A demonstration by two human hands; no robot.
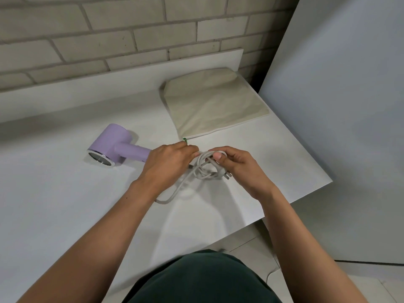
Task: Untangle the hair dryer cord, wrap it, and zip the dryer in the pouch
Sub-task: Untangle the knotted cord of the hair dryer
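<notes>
Left hand (169, 164) and right hand (239, 165) each gripped the tangled cord (203, 158) between them; pulling outward risked tightening the knot.

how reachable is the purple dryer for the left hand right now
Probably yes: the left hand is right beside the hair dryer with nothing between them, but it holds the cord and would need to let go first.

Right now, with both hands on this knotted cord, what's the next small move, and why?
Probably thread the plug back out through the nearest loop. The cord is bunched in crossed loops between left hand and right hand, and the plug hangs free below the right hand's grip, so that end looks easiest to free.
</notes>
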